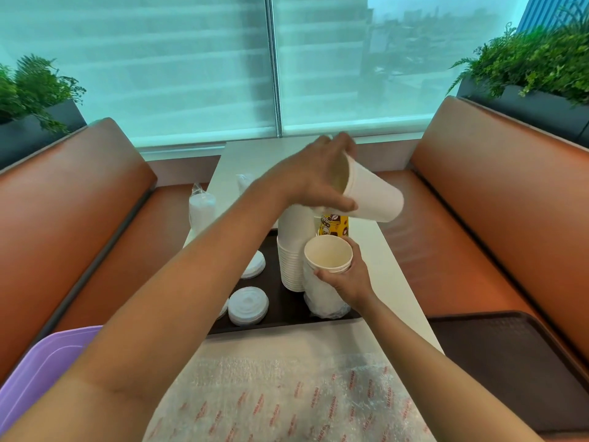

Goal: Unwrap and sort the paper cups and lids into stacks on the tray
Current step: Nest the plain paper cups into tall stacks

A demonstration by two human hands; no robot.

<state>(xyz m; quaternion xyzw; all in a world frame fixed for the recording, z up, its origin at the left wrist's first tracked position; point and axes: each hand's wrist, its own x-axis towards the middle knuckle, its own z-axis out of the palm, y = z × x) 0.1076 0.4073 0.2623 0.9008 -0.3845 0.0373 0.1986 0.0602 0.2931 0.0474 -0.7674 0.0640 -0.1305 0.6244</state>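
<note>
While your left hand (318, 173) reaches out over the table, its fingers and thumb grip the rim of a single white paper cup (373, 194), tipped on its side with the base pointing right, raised above the tray. Your right hand (349, 277) wraps around a short stack of cups (328, 260), held upright in clear plastic wrap (325, 306) at the dark tray (287, 301), mouth facing you. Just behind it: tall white cup stack (291, 260) standing on the tray, and a yellow printed cup (334, 226) beyond. White lids (248, 306) in low piles on the tray's left part. Wrapped sleeve of lids (201, 210) at the table's left edge. Bubble wrap (287, 400) nearest you; second dark tray (516, 362) right, purple bin lid (41, 368) left
</note>
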